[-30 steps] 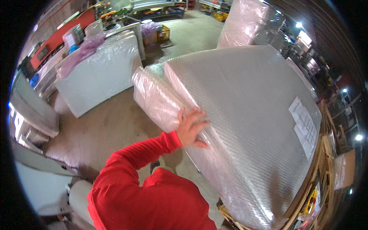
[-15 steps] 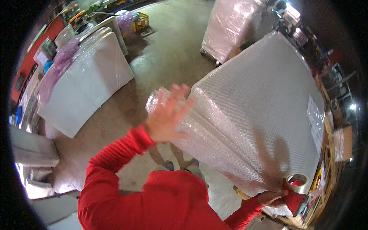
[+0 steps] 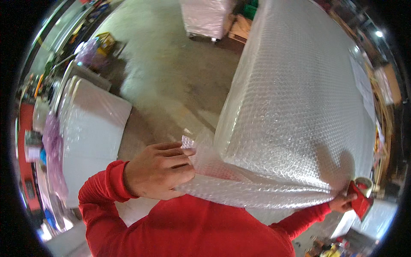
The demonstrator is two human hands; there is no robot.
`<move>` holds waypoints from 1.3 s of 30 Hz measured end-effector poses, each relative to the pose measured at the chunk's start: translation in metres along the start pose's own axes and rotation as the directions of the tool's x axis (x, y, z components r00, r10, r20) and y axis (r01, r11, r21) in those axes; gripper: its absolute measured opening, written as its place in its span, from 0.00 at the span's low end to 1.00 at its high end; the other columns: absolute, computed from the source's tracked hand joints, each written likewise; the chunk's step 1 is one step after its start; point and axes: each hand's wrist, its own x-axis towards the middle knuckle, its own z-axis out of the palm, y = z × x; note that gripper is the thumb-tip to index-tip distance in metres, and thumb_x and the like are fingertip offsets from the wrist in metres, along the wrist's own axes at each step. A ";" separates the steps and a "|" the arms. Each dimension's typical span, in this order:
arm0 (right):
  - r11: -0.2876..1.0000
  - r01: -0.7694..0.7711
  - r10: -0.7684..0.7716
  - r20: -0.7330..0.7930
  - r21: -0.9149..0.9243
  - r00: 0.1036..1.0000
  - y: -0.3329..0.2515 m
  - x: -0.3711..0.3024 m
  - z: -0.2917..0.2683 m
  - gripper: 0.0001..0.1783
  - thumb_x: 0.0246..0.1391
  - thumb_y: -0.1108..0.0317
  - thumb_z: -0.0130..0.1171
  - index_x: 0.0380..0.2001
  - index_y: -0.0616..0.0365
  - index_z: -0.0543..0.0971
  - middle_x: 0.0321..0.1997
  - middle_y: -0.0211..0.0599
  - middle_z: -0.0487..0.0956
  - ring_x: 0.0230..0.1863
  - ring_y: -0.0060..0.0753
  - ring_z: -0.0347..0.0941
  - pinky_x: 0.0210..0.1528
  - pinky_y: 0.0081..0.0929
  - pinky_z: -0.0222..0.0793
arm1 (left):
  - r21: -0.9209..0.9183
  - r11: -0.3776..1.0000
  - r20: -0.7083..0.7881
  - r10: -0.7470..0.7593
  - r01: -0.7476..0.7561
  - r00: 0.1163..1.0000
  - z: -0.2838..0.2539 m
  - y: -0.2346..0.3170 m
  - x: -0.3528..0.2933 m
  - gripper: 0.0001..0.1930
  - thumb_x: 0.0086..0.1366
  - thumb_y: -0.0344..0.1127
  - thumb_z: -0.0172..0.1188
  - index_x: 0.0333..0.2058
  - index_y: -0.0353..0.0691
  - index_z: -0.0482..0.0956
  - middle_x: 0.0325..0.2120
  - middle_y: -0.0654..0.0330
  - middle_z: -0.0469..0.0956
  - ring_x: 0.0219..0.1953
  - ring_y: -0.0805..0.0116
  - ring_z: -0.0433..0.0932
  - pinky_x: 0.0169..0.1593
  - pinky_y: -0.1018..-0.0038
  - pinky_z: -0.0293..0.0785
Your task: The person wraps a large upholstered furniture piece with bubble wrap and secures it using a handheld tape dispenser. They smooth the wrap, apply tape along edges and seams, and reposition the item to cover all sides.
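A large flat-topped block stands in front of me, wrapped in clear bubble wrap. A loose flap of bubble wrap hangs out from its near side toward my body. My left hand is closed on the flap's left end, fingers curled over the edge. At the block's near right corner, my right hand grips a red tape dispenser with a roll of tape on it. The right hand is beside the flap's right end; whether it touches the wrap I cannot tell.
White panels wrapped in film lean at the left, with purple plastic beside them. A yellow crate sits farther back. Another wrapped block stands at the far side near a wooden pallet. A cardboard box is at the right.
My left hand was spread open above the wrap; now it has come down and closed on the flap, which is drawn toward me. My right hand still holds the tape dispenser. The view has turned.
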 end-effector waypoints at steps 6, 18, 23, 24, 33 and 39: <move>0.964 0.192 -0.200 -0.024 -0.183 0.980 -0.001 0.001 -0.002 0.32 0.56 0.54 0.71 0.54 0.68 0.75 0.48 0.53 0.82 0.43 0.43 0.80 0.42 0.44 0.83 | -0.470 0.883 -0.136 -0.064 -0.007 0.989 0.017 -0.075 0.029 0.20 0.47 0.40 0.74 0.37 0.39 0.78 0.35 0.57 0.77 0.38 0.53 0.81 0.52 0.62 0.78; 0.792 0.393 -0.184 0.430 -0.468 0.884 -0.250 -0.058 0.070 0.23 0.60 0.68 0.66 0.56 0.63 0.73 0.47 0.40 0.83 0.46 0.30 0.79 0.49 0.29 0.73 | -0.673 0.580 -0.173 0.480 -0.459 0.860 0.033 -0.133 0.048 0.25 0.54 0.37 0.72 0.48 0.41 0.70 0.37 0.52 0.80 0.36 0.50 0.83 0.37 0.62 0.80; 0.478 0.815 -0.030 0.921 -0.327 0.388 -0.328 -0.145 0.180 0.32 0.53 0.66 0.68 0.59 0.67 0.72 0.45 0.52 0.81 0.47 0.54 0.79 0.49 0.45 0.73 | -0.593 0.678 -0.236 0.369 -0.434 0.899 0.022 -0.120 0.059 0.40 0.52 0.33 0.75 0.61 0.42 0.62 0.39 0.52 0.83 0.36 0.51 0.86 0.37 0.61 0.83; 0.527 0.795 0.005 0.937 -0.300 0.350 -0.321 -0.159 0.194 0.33 0.51 0.65 0.68 0.59 0.66 0.71 0.50 0.52 0.80 0.51 0.56 0.77 0.55 0.46 0.70 | -0.636 0.687 -0.160 0.330 -0.353 0.930 0.020 -0.121 0.061 0.40 0.52 0.33 0.75 0.61 0.41 0.64 0.38 0.52 0.83 0.36 0.52 0.86 0.37 0.62 0.83; 0.480 0.793 0.059 0.916 -0.375 0.397 -0.328 -0.193 0.219 0.41 0.47 0.57 0.69 0.61 0.67 0.69 0.53 0.52 0.78 0.56 0.50 0.75 0.61 0.50 0.66 | -0.591 0.667 -0.034 0.541 -0.454 0.840 0.018 -0.147 0.095 0.16 0.51 0.39 0.78 0.31 0.39 0.80 0.24 0.57 0.82 0.25 0.64 0.82 0.30 0.68 0.77; 0.837 0.383 -0.229 0.384 -0.392 0.894 -0.388 -0.313 0.109 0.67 0.40 0.39 0.76 0.72 0.66 0.52 0.67 0.56 0.67 0.67 0.54 0.65 0.70 0.49 0.55 | -0.751 0.421 -0.022 0.755 -0.509 0.656 0.014 -0.145 0.130 0.16 0.55 0.38 0.76 0.30 0.41 0.74 0.24 0.55 0.79 0.25 0.56 0.83 0.29 0.63 0.77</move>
